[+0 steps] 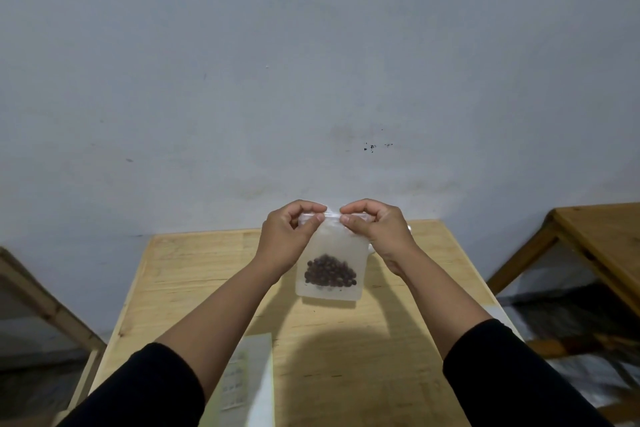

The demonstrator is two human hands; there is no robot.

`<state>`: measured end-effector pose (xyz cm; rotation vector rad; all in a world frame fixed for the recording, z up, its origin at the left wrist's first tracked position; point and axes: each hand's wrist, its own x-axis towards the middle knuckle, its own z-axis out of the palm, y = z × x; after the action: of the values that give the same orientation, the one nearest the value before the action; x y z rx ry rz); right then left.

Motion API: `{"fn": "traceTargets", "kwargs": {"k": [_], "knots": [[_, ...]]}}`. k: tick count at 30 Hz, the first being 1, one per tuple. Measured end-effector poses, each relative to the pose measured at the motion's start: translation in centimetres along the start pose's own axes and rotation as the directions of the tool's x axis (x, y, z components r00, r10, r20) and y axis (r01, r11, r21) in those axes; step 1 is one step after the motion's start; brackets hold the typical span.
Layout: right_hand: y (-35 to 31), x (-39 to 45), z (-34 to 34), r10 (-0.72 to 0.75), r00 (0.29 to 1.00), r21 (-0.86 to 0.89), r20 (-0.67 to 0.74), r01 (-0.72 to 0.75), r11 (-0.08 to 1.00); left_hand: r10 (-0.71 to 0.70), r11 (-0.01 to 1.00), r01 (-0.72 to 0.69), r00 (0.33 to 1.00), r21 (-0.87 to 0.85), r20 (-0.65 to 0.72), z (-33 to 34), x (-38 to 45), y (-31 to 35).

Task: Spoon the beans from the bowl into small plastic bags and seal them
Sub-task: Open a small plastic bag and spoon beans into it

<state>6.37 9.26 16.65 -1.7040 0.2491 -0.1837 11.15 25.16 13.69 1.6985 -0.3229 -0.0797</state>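
Bag sealing, beans loaded.
Above the surface (398, 305), the soft, light bag (332, 253) is pinched at its 12 o'clock zip edge by left hand (289, 239) and right hand (375, 232); beans (330, 275) sag low, so the rim is judged best held.

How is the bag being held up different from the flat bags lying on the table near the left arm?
The held bag hangs upright above the table, pinched at its top edge by the left hand and right hand; the flat bags lie on the wood, untouched. The held bag has dark beans heaped at its bottom; the flat bags show none. Both are small, frosted, translucent plastic.
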Motion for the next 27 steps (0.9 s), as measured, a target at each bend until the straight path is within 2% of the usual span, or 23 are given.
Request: {"fn": "traceTargets", "kwargs": {"k": [7,12,17,20,24,27], "knots": [[0.5,0.2,0.5,0.043,0.999,-0.002,0.007,-0.043,0.999,-0.021,0.997,0.024,0.999,0.069,-0.048,0.8,-0.4,0.2],[1.1,0.5,1.3,0.064,0.996,-0.048,-0.063,-0.067,0.997,-0.055,0.993,0.067,0.99,0.093,-0.133,1.6,-0.8,0.0],[3.5,0.2,1.2,0.157,0.987,-0.019,0.038,-0.157,0.987,-0.169,0.98,0.188,0.962,0.069,-0.214,1.6,-1.3,-1.7],[6.7,-0.9,1.3,0.238,0.971,-0.07,-0.001,-0.237,0.969,-0.266,0.952,0.291,0.942,0.099,-0.205,1.3,-2.5,-4.5],[11.6,-3.1,2.2,0.352,0.935,-0.116,-0.049,-0.355,0.928,-0.329,0.899,0.359,0.932,0.25,-0.155,1.2,-5.3,-8.5],[14.5,-4.4,3.1,0.369,0.927,-0.261,-0.07,-0.374,0.89,-0.363,0.854,0.38,0.924,0.355,-0.117,1.4,-7.4,-11.3]]}}
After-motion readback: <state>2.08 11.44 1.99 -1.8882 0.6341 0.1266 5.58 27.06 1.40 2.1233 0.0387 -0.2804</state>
